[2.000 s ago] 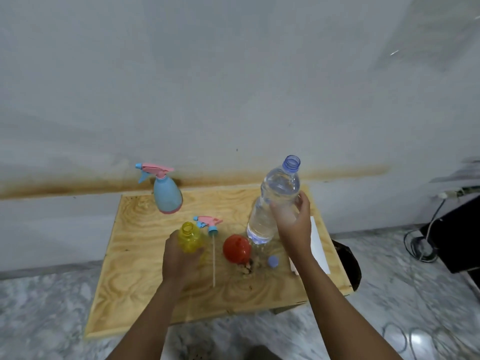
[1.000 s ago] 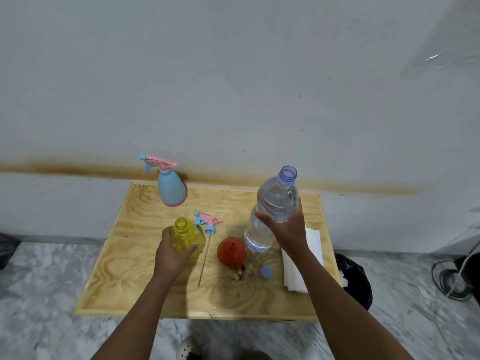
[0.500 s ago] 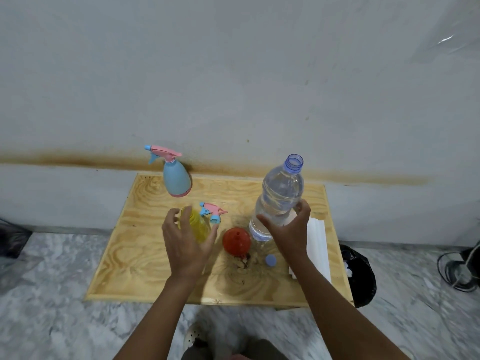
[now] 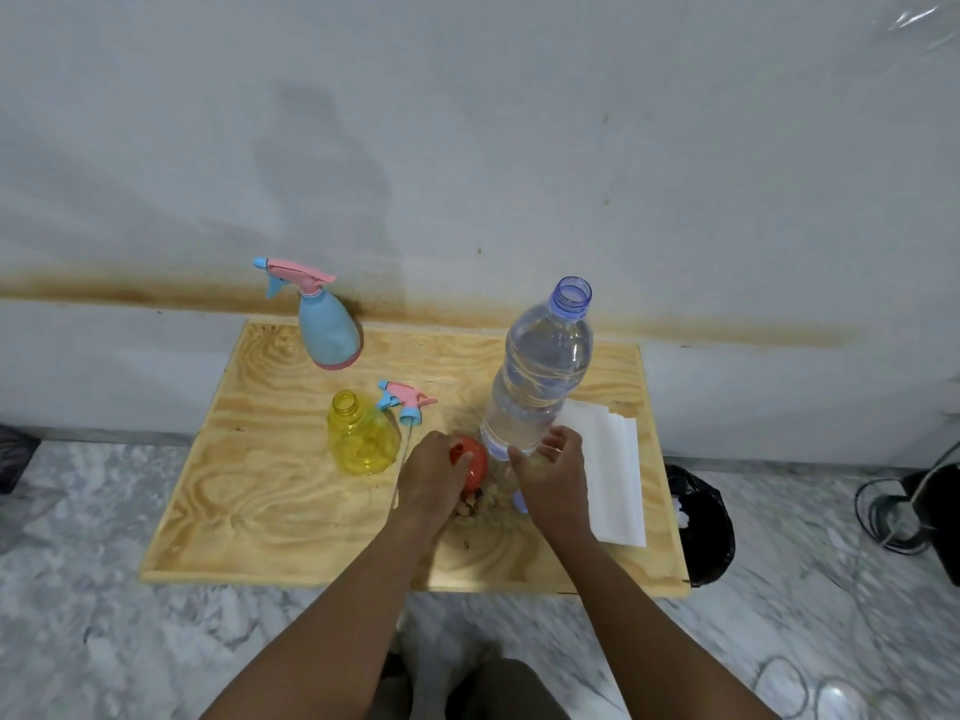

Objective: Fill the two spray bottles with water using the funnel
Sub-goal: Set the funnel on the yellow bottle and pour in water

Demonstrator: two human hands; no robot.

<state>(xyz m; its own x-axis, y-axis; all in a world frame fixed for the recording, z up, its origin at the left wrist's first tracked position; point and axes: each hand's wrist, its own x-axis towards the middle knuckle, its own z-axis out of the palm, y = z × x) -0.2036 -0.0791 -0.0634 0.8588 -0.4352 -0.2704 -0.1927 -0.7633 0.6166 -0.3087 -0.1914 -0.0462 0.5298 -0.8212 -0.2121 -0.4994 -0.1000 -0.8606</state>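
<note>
Two spray bottles are in view, one blue bottle (image 4: 327,330) and one yellow bottle (image 4: 361,439). There is one loose trigger head (image 4: 408,400), one funnel (image 4: 478,462), one water bottle (image 4: 540,376), one cap (image 4: 519,504), one stack of napkins (image 4: 608,475), one table (image 4: 260,511) and one black bag (image 4: 701,522). One left hand (image 4: 431,475) and one right hand (image 4: 550,475) make two hands

Bare table (image 4: 249,517) wood left of yellow spray bottle (image 4: 361,433) and in front of it: wide lane in from near edge. Its uncapped mouth open to approach from above.

Behind it: blue spray bottle (image 4: 330,332) upright near wall, gap between the two.

Just right: loose spray head (image 4: 408,400), dip tube running toward near edge.

Farther right, crowded: left hand (image 4: 431,475) gripping red funnel (image 4: 475,459), right hand (image 4: 550,475) at base of tall water bottle (image 4: 540,387), grip unclear.

Far right: white napkins (image 4: 613,475) lying flat.
</note>
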